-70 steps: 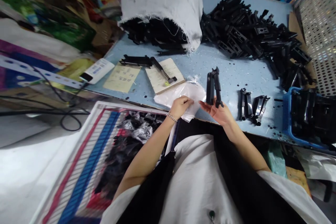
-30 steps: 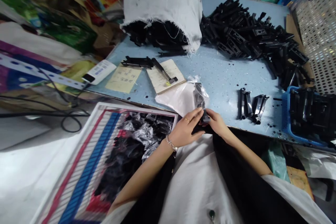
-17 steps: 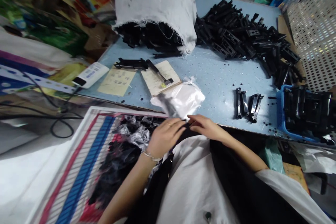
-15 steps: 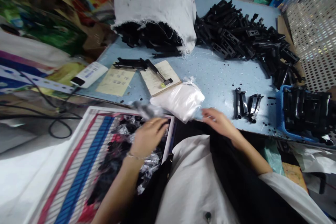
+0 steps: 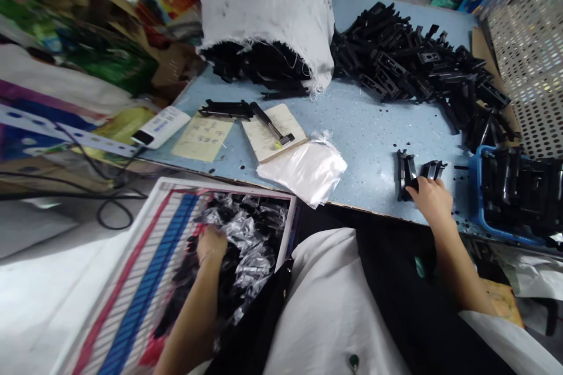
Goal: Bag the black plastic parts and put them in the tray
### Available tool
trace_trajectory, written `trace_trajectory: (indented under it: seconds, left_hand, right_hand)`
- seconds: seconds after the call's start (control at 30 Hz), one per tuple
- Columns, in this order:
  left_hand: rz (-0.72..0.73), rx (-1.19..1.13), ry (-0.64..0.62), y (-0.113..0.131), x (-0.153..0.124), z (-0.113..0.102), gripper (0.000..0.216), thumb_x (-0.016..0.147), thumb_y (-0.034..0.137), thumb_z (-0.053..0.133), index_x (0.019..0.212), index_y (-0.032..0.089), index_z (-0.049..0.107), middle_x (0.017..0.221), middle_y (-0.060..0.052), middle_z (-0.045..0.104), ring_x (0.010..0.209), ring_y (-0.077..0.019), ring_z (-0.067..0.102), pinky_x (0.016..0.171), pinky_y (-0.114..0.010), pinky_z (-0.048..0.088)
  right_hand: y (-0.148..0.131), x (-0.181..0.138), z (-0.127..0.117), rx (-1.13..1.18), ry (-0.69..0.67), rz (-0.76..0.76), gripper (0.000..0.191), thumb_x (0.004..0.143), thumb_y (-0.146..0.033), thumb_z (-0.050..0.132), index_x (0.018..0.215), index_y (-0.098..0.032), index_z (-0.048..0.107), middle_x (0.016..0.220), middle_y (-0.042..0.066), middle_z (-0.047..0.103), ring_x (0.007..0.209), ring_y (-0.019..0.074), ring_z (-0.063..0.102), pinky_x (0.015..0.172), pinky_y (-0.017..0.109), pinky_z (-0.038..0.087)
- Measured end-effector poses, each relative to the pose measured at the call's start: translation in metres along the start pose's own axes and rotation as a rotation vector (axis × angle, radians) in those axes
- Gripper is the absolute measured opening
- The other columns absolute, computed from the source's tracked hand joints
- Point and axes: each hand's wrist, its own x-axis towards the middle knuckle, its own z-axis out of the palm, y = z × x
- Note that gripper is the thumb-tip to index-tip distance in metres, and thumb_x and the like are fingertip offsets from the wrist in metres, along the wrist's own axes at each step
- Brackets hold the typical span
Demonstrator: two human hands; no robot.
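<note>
My left hand [image 5: 211, 246] reaches down into a striped woven sack [image 5: 132, 281] beside the table, its fingers buried among several bagged black parts [image 5: 250, 234]; what it holds is hidden. My right hand [image 5: 431, 198] lies on the blue table [image 5: 365, 129], fingers curled over a small group of black plastic parts [image 5: 407, 171] near the front edge. A stack of clear plastic bags [image 5: 303, 169] lies between the two hands.
A large heap of black parts [image 5: 417, 70] fills the back right. A white sack [image 5: 272, 6] spills more parts at the back. A blue bin [image 5: 514, 196] with parts stands at right. Notepads, a hammer-like tool [image 5: 270, 123] and cables [image 5: 105, 187] lie at left.
The bagged part went from in front of me into the striped sack with my left hand. My right hand moved right along the table edge onto the small group of black parts.
</note>
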Motion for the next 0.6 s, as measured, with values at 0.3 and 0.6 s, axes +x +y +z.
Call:
trace_trajectory:
  seconds: [0.3, 0.6]
  left_hand:
    - [0.777, -0.219, 0.05, 0.222, 0.006, 0.04, 0.024, 0.086, 0.036, 0.069, 0.098, 0.016, 0.065, 0.11, -0.015, 0.063, 0.099, -0.0277, 0.061, 0.09, -0.045, 0.054]
    - [0.443, -0.518, -0.288, 0.233, 0.045, 0.042, 0.014, 0.079, 0.028, 0.075, 0.072, 0.017, 0.068, 0.086, -0.004, 0.065, 0.075, -0.0153, 0.061, 0.075, -0.03, 0.054]
  right_hand:
    - [-0.019, 0.022, 0.013, 0.464, -0.021, -0.005, 0.034, 0.094, -0.034, 0.053, 0.12, -0.017, 0.067, 0.102, 0.017, 0.073, 0.095, 0.0307, 0.068, 0.077, 0.04, 0.049]
    - [-0.104, 0.022, 0.009, 2.002, -0.333, -0.182, 0.032, 0.077, -0.054, 0.072, 0.088, -0.025, 0.064, 0.089, 0.003, 0.072, 0.096, 0.0239, 0.069, 0.085, 0.042, 0.054]
